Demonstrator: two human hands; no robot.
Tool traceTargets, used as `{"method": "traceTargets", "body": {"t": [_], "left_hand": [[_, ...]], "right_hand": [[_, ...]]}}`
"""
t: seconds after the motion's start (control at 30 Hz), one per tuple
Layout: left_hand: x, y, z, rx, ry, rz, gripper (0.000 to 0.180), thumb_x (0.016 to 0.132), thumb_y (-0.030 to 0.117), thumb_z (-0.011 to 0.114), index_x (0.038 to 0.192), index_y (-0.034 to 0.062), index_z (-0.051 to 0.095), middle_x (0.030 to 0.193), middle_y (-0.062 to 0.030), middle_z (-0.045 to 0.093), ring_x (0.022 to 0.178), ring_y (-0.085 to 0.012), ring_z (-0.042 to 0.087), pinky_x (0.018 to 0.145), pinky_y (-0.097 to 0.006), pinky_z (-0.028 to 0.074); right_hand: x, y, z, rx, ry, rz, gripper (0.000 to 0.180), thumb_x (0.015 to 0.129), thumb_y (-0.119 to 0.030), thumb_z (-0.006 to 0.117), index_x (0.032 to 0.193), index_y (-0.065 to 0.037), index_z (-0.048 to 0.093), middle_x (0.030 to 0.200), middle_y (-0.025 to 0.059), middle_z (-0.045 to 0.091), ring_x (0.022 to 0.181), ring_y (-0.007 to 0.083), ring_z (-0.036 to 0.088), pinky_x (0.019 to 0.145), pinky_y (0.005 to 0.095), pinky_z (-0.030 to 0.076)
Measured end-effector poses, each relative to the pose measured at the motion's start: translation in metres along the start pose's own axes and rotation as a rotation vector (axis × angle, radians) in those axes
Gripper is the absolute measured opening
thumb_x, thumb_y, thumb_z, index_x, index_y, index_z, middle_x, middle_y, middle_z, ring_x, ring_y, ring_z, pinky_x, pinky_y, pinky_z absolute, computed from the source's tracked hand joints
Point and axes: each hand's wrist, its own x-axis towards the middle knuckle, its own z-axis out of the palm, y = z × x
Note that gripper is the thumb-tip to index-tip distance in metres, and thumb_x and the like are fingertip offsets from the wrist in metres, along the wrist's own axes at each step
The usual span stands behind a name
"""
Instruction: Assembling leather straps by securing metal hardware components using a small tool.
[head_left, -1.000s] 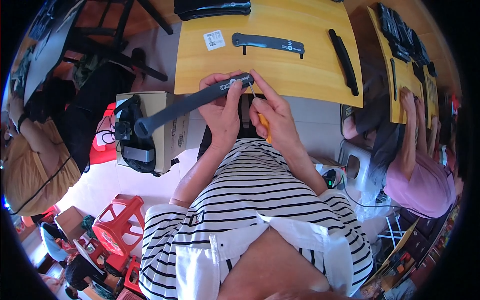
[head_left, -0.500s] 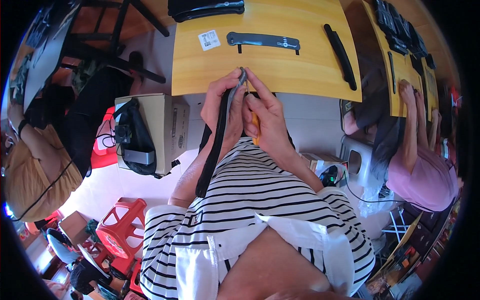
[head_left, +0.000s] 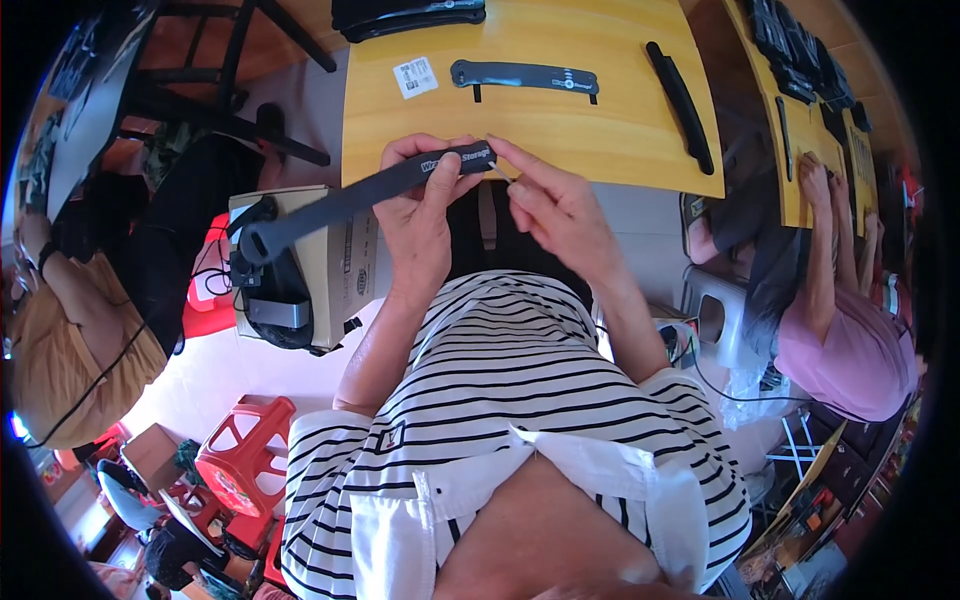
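Note:
A long dark grey strap (head_left: 345, 203) with white print is held by my left hand (head_left: 418, 225), thumb on top and fingers beneath. Its rounded free end hangs out to the left, over a cardboard box. My right hand (head_left: 568, 212) pinches a slim tool whose thin metal shaft (head_left: 501, 173) meets the strap's right end; its handle is hidden in my fingers. My right fingertip also touches that end. Beyond my hands, a similar grey strap (head_left: 525, 77) lies on the yellow table (head_left: 400, 125), with two short black tabs at its lower edge.
A white label (head_left: 415, 77), a pile of black straps (head_left: 405, 18) and a narrow black strip (head_left: 680, 110) lie on the table. The cardboard box (head_left: 350, 260) with a black bag stands at left. People sit on both sides, one in a pink shirt (head_left: 840, 345).
The strap has swung from hanging down towards me to lying out leftward, its printed face up. My right hand has turned and moved slightly right; the tool's orange handle no longer shows.

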Motion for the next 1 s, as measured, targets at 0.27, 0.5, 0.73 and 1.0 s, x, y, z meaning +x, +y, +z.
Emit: {"method": "traceTargets", "body": {"t": [0.27,0.5,0.73,1.0], "left_hand": [[-0.009,-0.014,0.018,0.045,0.031,0.149,0.017,0.088,0.003,0.053,0.102,-0.0007,0.044,0.104,-0.017,0.057,0.097,-0.0189,0.058,0.078,-0.026,0.052],[-0.003,-0.01,0.005,0.275,-0.125,0.149,0.015,0.087,0.001,0.054,0.1,-0.0014,0.047,0.1,-0.0148,0.06,0.092,-0.0164,0.059,0.079,-0.026,0.051],[0.023,0.023,-0.002,0.143,-0.333,-0.194,0.016,0.086,0.003,0.056,0.1,-0.0002,0.049,0.093,-0.0121,0.061,0.087,-0.0161,0.062,0.075,-0.024,0.053],[0.035,0.017,-0.012,0.13,-0.339,-0.347,0.015,0.085,0.007,0.058,0.097,0.0018,0.052,0.09,-0.0111,0.063,0.083,-0.0163,0.064,0.07,-0.024,0.055]], "right_hand": [[0.0,0.017,0.017,0.156,0.1,-0.067,0.04,0.092,-0.006,0.043,0.132,-0.01,0.043,0.062,-0.0013,0.044,0.048,0.0048,0.038,0.044,0.0173,0.032],[0.006,0.028,-0.002,0.569,-0.058,0.069,0.039,0.092,-0.009,0.044,0.131,-0.011,0.044,0.061,-0.0007,0.045,0.041,0.0028,0.034,0.035,0.0173,0.024],[0.01,0.012,-0.034,0.2,-0.157,0.028,0.031,0.091,-0.006,0.048,0.121,-0.005,0.054,0.06,0.0009,0.048,0.041,0.0019,0.036,0.035,0.0158,0.025],[0.008,0.014,-0.028,0.176,-0.136,0.036,0.031,0.09,-0.008,0.049,0.12,-0.005,0.049,0.061,0.0025,0.051,0.039,0.0025,0.037,0.036,0.0156,0.024]]}}
